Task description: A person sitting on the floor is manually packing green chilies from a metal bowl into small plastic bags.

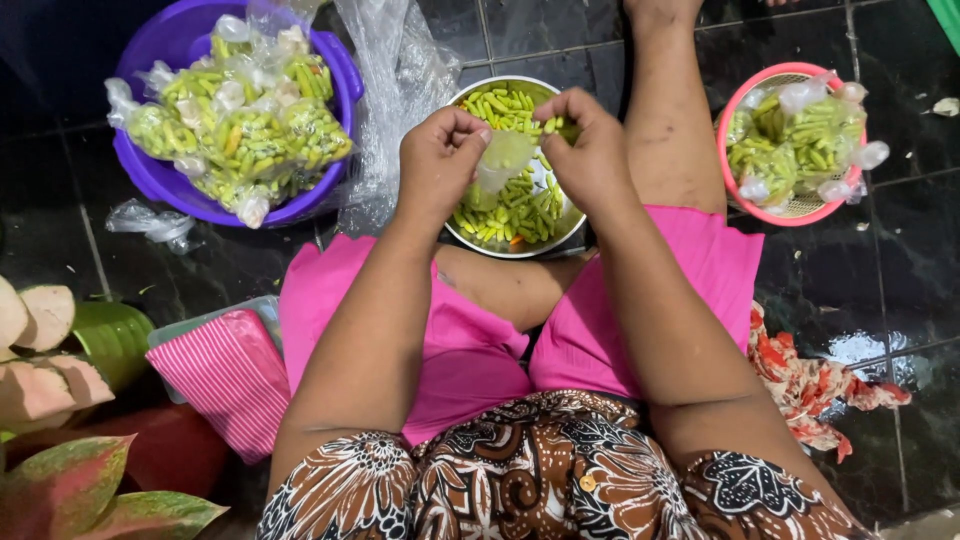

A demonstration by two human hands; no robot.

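My left hand [437,165] and my right hand [590,150] together hold a small clear plastic bag [503,160] by its mouth, pinched between fingers on both sides. The bag hangs just above a round metal bowl [563,226] filled with cut green and yellow vegetable pieces [520,205]. The bowl rests on the dark tiled floor between my knees, partly hidden by my hands.
A purple basin [160,175] at far left holds several filled tied bags. A pink basket [790,213] at right holds more filled bags. Loose clear plastic [395,90] lies beside the bowl. A pink striped cloth [230,375], red patterned cloth [810,385] and plant leaves [70,490] lie nearby.
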